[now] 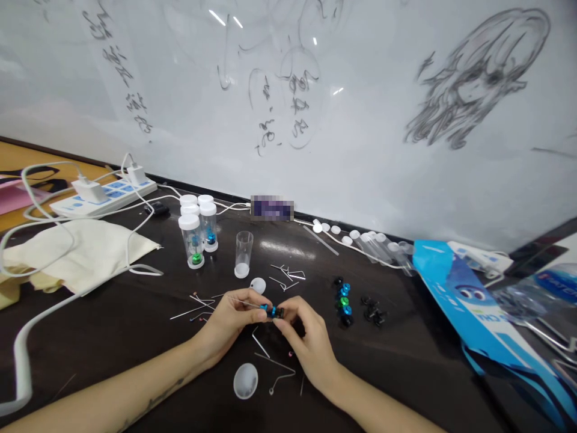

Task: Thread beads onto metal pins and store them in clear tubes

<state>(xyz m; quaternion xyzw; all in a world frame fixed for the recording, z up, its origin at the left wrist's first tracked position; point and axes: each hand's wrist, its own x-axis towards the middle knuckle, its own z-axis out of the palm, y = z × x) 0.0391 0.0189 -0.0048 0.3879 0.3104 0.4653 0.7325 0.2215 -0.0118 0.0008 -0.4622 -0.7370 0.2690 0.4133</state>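
My left hand [232, 319] and my right hand [306, 343] meet over the dark table [135, 337], fingers pinched together. Between them is a thin metal pin with small blue and black beads [271, 311] on it; the left fingers pinch the pin, the right fingers pinch the beads. Loose pins [198, 304] lie just left of my hands, and bent ones [276, 365] lie below them. A row of blue, green and black beads [344, 300] sits to the right. An open clear vial [243, 254] stands behind, its white cap [258, 285] beside it.
Capped vials [196, 231] with beads stand at the back left. A power strip [106, 195] with chargers and white cables lies by a cream cloth [79, 252]. Empty tubes [374, 243] line the whiteboard wall. A blue packet [473, 313] lies on the right. A translucent cap [246, 380] lies near my wrists.
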